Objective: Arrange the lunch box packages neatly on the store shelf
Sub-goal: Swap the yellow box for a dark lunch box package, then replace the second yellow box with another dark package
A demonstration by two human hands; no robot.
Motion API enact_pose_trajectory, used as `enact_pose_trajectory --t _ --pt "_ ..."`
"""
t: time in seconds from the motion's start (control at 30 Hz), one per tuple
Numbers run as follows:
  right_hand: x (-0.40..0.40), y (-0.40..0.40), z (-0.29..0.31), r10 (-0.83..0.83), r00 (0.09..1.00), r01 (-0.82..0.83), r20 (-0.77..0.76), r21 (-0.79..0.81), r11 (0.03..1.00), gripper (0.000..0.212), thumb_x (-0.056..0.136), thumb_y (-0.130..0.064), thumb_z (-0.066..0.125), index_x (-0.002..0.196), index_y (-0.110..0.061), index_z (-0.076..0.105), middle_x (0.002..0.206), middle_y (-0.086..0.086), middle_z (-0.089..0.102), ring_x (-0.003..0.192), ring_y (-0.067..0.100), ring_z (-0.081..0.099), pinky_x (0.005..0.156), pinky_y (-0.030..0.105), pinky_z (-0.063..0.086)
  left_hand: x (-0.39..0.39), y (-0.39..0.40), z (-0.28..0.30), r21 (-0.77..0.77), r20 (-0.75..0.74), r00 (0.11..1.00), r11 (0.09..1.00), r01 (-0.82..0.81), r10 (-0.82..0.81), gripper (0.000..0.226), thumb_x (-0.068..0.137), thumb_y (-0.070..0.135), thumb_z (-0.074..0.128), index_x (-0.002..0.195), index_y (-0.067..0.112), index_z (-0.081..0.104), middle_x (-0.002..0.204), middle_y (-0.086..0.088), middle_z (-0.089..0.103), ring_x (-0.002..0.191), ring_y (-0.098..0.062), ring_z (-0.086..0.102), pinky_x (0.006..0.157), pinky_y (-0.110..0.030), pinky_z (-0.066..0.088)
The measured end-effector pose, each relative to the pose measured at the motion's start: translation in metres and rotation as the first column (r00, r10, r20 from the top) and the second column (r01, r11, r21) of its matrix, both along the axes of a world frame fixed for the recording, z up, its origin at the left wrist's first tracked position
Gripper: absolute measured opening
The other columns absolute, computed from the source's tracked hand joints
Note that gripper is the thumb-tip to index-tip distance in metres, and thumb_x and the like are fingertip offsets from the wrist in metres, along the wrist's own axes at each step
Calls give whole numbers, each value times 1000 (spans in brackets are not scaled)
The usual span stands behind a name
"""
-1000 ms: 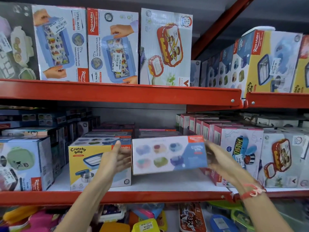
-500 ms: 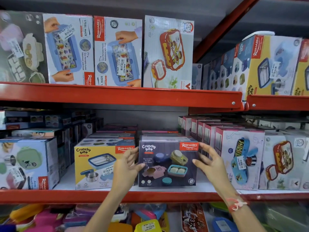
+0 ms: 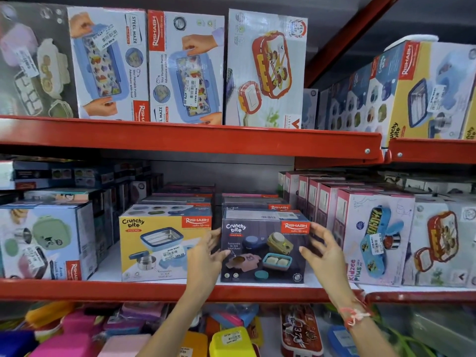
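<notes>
A dark purple Crunchy Bite lunch box package stands upright at the front of the red middle shelf, face forward. My left hand is at its left edge, fingers spread and fingertips touching the box front. My right hand flanks its right edge with fingers apart, the fingertips by the upper right corner. Neither hand wraps around the box. A yellow Crunchy Bite package stands just to the left, a narrow gap between them.
A pink Kidzee Plus package heads a row close on the right. More packages are stacked behind the dark box. The red upper shelf holds upright boxes. Loose coloured lunch boxes lie below the middle shelf.
A second ago both hands held the package up with its pale side forward. It now stands on the shelf with its dark front facing out, and my fingers have loosened around it.
</notes>
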State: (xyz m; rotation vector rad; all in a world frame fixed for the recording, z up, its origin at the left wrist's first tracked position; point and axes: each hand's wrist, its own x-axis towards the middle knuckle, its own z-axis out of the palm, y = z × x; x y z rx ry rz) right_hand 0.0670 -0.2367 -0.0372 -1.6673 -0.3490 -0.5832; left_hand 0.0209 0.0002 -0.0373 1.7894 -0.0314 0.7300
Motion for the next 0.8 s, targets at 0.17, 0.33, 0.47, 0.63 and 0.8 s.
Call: enact_pose_trajectory --t 0.17,0.33,0.47,0.63,0.8 --pt "-21 20 5 -341 905 387 256 -157 909 53 79 -11 67 126 -27 47 124 -1 44 119 23 48 96 48 49 -22 17 -4 217 199 973 963 -162 119 37 85 16 64 121 20 59 112 13 66 97 9 60 85 -9 50" --pt "-51 72 39 -96 934 143 344 -112 983 28 87 -8 60 111 -24 60 116 -1 53 99 -4 58 82 13 52 -41 54 8 147 343 908 941 -305 241 19 86 16 62 105 21 66 95 18 68 90 3 64 75 -15 55" --pt "-58 126 57 123 964 -86 234 -165 983 26 91 -19 57 116 -27 61 116 -12 57 110 1 57 90 19 52 -52 94 20 80 392 850 907 -413 353 16 89 18 57 103 20 66 93 11 70 89 -1 63 68 -6 49" --pt "-57 183 64 244 968 -252 -63 -249 935 59 92 -46 47 146 -27 33 152 -10 34 140 7 31 115 26 26 -57 139 27 -6 342 818 871 -491 463 22 93 24 48 113 23 58 109 -2 62 97 -20 61 81 -38 54" --pt "-50 224 67 55 989 -102 -138 -364 926 77 92 -57 35 153 -19 8 163 -1 8 149 17 9 118 36 12 -51 172 38 48 -125 913 922 -384 387 55 94 47 32 141 17 34 146 -9 41 133 -30 38 105 -46 34"
